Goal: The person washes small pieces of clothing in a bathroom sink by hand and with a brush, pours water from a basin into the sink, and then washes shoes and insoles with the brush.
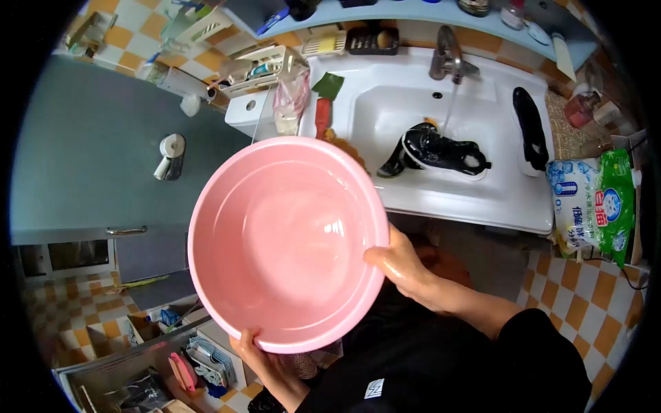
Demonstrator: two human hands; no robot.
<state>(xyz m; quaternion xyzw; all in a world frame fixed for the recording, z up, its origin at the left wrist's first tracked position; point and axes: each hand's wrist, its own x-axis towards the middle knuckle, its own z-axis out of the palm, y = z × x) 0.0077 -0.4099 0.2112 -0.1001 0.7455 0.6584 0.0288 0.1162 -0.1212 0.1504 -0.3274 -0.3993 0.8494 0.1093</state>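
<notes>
A round pink plastic basin (289, 234) is held up in front of me, tilted so its inside faces the camera; a little wet shine shows on its bottom. My left hand (258, 358) grips its lower rim, thumb over the edge. On the right side of the rim, my wet right hand (403, 261) is closed with the thumb inside. Behind the basin, a black shoe with a white sole (446, 151) lies in the white sink (385, 103), under water running from the tap (449, 55). Another black shoe (530, 131) rests on the sink's right ledge.
A red-handled brush (322, 117) and a green cloth or pad (328, 86) lie on the sink's left ledge. To the right stands a washing powder bag (592, 203). A blue shelf (413, 15) runs above the tap. At left is a grey door (103, 151) with handles.
</notes>
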